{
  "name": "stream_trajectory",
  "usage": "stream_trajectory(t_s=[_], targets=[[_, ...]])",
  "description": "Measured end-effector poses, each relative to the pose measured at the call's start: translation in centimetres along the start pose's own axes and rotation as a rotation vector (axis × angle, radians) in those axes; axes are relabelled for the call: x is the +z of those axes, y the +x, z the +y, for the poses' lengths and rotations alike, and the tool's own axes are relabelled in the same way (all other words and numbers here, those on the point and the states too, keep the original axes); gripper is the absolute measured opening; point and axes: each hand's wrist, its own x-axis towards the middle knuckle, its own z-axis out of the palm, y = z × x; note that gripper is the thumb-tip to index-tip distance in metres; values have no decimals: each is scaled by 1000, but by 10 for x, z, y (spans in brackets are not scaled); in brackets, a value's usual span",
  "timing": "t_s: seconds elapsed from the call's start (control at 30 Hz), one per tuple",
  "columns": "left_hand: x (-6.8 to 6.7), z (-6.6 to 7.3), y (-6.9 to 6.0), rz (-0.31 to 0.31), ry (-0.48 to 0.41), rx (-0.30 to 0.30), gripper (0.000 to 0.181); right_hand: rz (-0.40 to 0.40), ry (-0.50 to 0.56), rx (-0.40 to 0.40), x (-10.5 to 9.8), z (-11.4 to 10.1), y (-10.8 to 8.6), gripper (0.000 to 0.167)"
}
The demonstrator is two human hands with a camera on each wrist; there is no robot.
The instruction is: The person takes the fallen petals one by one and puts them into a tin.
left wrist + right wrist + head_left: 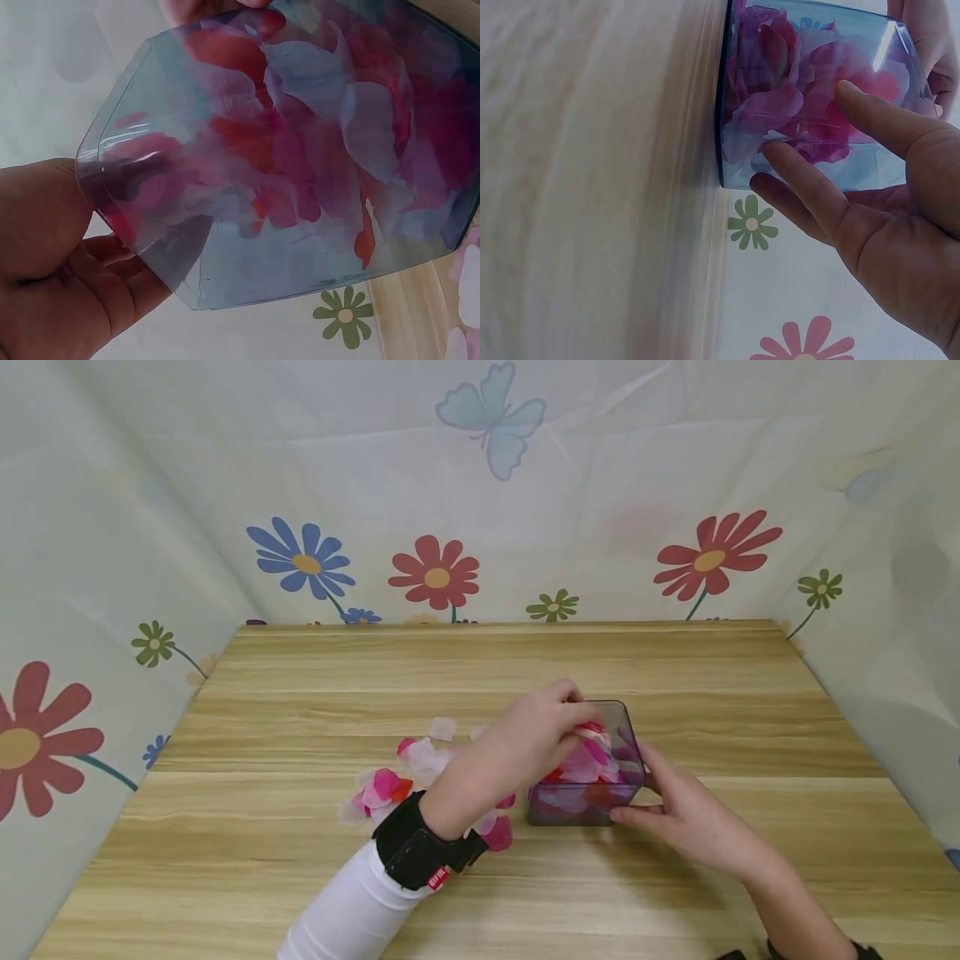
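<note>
Head view: translucent box stands on the wooden table, right of centre in the lower half of the frame. Petals in the box are pink, red and whitish, heaped below the rim.

Left hand: comes over the rim from the left, fingers bent downward and partly inside; the heap lies directly at and below the fingertips. Whether any petal is pinched cannot be told; the fingertips are obscured.

Right hand: holds the box at its right end, thumb at the lower front corner, fingers along the side. Right wrist view: fingers parted, tips against the wall, petals visible just behind it.

Loose petals: scattered at lower centre, left of the box, some beneath the left forearm.
</note>
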Motion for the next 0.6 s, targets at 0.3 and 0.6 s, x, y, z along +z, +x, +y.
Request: stream_trajectory(t_s=[0.3, 0.6], targets=[[3, 0, 2, -108, 34, 6, 31, 0, -27, -52, 1, 0, 1, 80], [4, 0, 0, -107, 45, 34, 43, -11, 0, -40, 0, 0, 1, 81]])
